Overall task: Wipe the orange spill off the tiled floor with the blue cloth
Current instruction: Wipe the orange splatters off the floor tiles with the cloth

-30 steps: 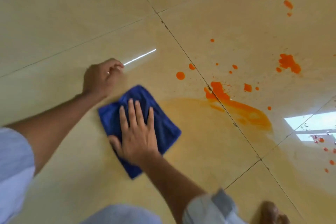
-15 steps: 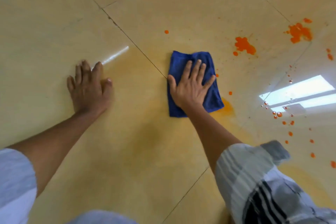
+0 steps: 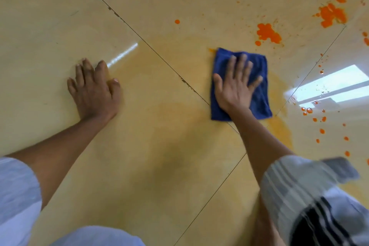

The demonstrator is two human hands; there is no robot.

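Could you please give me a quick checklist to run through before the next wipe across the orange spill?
1. Right hand flat on the blue cloth, fingers spread: ok.
2. Cloth lying flat on the tiled floor, not bunched: ok.
3. Left hand braced on the floor, away from the cloth: ok.
4. Floor ahead free of spill: not ok; thick orange blotches lie beyond the cloth and small orange drops to its right.
5. Wiped area clean: not ok; a yellowish smear remains.
6. Cloth underside still absorbent: cannot tell.
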